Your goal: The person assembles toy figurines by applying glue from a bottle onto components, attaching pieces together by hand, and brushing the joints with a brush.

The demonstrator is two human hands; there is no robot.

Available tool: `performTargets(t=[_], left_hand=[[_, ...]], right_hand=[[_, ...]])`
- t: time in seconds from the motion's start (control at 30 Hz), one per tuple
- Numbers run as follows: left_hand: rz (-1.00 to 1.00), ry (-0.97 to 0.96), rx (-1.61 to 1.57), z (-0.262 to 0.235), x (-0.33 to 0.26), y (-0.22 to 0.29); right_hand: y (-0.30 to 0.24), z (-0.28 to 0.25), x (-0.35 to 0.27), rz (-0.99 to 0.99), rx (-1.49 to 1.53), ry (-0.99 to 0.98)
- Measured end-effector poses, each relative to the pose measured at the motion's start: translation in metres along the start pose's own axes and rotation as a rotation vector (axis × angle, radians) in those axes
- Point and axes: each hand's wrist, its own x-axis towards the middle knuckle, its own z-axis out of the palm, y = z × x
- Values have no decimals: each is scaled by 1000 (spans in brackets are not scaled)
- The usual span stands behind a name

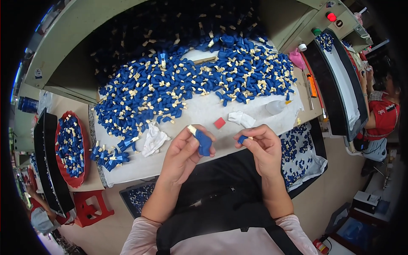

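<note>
In the head view, the left hand [182, 152] gripped a blue piece [204, 143] low, apparently to leave its cream tip [192, 129] uncovered; the right hand [264, 148] pinched a smaller blue part [242, 139], likely because of its size. Both were above the worktop [199, 114] near its front edge, a blue-and-cream heap [148, 91] lying farther back, probably for easy reach.

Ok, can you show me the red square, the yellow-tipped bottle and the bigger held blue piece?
Red square [219, 123]: head view, middle of its top.
Yellow-tipped bottle [276, 107]: head view, its pale body.
Bigger held blue piece [205, 143]: head view, its blue body.
</note>
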Motion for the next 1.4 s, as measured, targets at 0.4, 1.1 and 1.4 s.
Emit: performTargets(t=[0.4,1.1,1.4], left_hand=[[-41,21,70,15,-4,-2],[221,163,648,31,7,-13],[243,188,500,21,10,-22]], right_hand=[[2,6,-1,22,61,18],[13,37,-10,151,469,122],[25,37,-13,118,345,171]])
